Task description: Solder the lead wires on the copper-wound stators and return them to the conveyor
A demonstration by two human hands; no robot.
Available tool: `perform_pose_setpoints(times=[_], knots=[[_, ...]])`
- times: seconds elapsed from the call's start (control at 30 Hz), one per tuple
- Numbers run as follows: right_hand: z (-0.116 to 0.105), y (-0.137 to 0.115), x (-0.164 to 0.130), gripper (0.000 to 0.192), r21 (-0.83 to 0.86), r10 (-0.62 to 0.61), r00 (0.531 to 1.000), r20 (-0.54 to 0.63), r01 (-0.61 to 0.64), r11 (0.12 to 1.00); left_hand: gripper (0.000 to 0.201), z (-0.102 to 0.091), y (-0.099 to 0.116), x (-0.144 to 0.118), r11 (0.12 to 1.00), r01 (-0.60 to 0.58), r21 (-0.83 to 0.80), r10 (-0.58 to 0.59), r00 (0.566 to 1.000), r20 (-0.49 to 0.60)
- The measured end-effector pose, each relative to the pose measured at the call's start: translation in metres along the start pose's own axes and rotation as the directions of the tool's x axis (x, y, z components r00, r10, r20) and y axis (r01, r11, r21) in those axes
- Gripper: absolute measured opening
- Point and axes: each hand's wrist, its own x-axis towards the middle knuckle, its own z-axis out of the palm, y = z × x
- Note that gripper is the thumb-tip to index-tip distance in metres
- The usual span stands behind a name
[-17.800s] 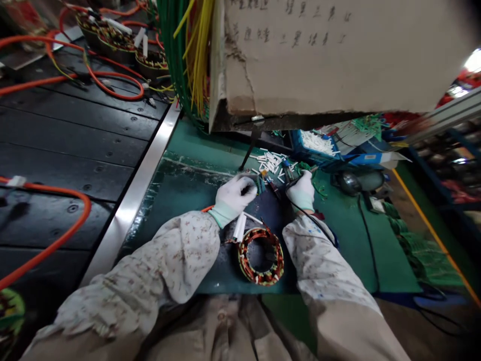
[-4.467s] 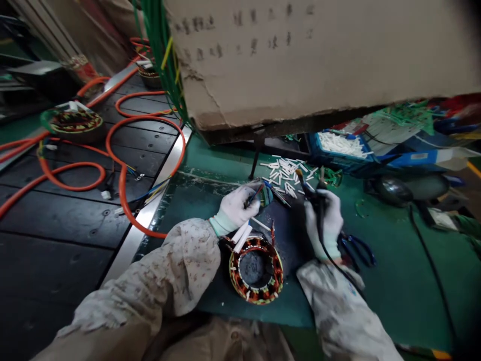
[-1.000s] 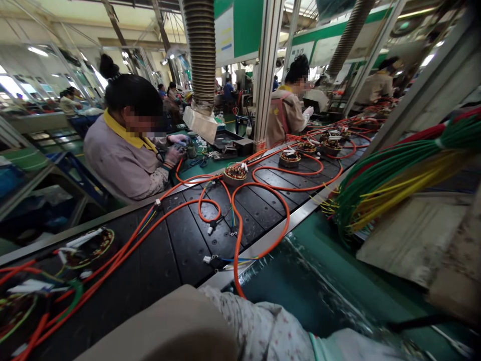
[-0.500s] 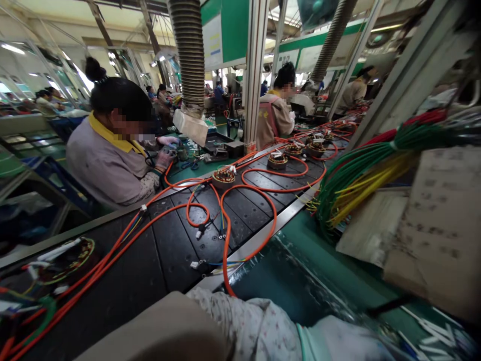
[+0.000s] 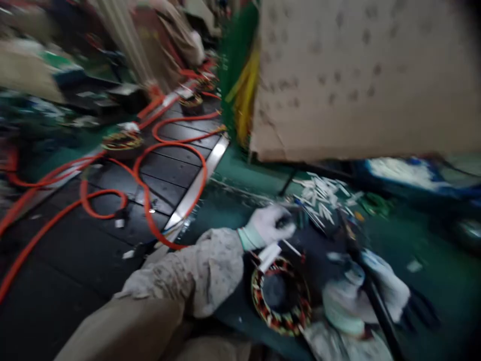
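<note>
The picture is blurred by head motion. My left hand (image 5: 268,226), in a white glove, is closed on the wire ends above a round motor stator (image 5: 281,296) with copper windings that lies on the dark mat. My right hand (image 5: 370,293), also gloved, grips a dark pen-shaped tool with a black cord (image 5: 370,286) just right of the stator. White sleeve tubes (image 5: 268,254) stick up from the stator's upper edge, close under my left wrist.
A cardboard sheet (image 5: 356,80) hangs over the green bench. Loose white tube pieces (image 5: 319,193) lie behind my hands. Orange cables (image 5: 165,150) loop across the black conveyor on the left, with another stator (image 5: 122,140) on it. A blue bin (image 5: 406,173) stands at the right.
The view has swung from the co-workers across the conveyor back down onto my bench. Both hands and the stator are in sight again, much as 4.5 s ago.
</note>
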Motion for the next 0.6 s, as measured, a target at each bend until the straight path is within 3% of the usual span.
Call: perform_pose_setpoints(times=[0.03, 0.07, 0.17, 0.23, 0.47, 0.6], knots=[[-0.006, 0.001, 0.004, 0.014, -0.002, -0.101, 0.994, -0.05, 0.101, 0.995, 0.014, 0.001, -0.001, 0.002, 1.0, -0.029, -0.006, 0.029, 0.999, -0.023], [-0.01, 0.001, 0.008, 0.007, -0.021, -0.103, 0.995, -0.009, 0.103, 0.995, 0.011, 0.002, -0.002, 0.004, 0.998, -0.056, -0.005, 0.056, 0.998, -0.041], [-0.016, -0.003, 0.016, 0.013, -0.041, -0.109, 0.97, 0.219, 0.121, 0.992, 0.004, 0.003, -0.001, 0.007, 0.996, -0.092, 0.02, 0.094, 0.993, -0.076], [-0.019, -0.008, 0.018, 0.019, -0.017, -0.125, 0.95, 0.285, 0.135, 0.991, 0.005, 0.003, 0.001, 0.008, 0.994, -0.104, 0.033, 0.107, 0.991, -0.084], [-0.02, -0.012, 0.022, 0.014, -0.001, -0.175, 0.915, 0.365, 0.188, 0.982, 0.005, 0.004, 0.002, 0.008, 0.993, -0.112, 0.035, 0.115, 0.99, -0.083], [-0.02, -0.01, 0.021, 0.014, 0.003, -0.161, 0.92, 0.357, 0.171, 0.985, 0.004, 0.004, 0.001, 0.007, 0.987, -0.16, 0.026, 0.162, 0.981, -0.105]])
